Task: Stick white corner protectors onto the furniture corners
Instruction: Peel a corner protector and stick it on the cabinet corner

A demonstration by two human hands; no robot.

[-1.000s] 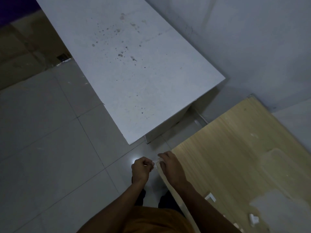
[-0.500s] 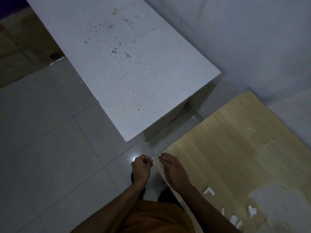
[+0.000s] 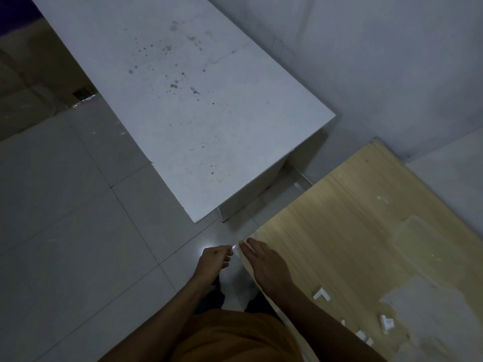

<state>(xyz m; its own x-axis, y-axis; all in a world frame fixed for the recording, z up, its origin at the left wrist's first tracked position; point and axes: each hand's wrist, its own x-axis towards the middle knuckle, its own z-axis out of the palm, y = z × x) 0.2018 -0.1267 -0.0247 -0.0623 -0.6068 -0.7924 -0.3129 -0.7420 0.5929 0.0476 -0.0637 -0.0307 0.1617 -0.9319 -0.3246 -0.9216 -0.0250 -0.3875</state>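
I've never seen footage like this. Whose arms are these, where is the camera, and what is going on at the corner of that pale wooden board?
There is no machine here: a person wears a wide-angle camera on the head, so you look down along their own two arms. Both hands meet at the near corner of a light wooden tabletop. The left hand is curled and pinches something small and white at that corner; the right hand rests on the tabletop's edge beside it. It is probably a corner protector or its backing, but it is too small to tell. More small white L-shaped corner protectors lie loose on the wood. Beyond stands a white speckled cabinet on a grey tiled floor.
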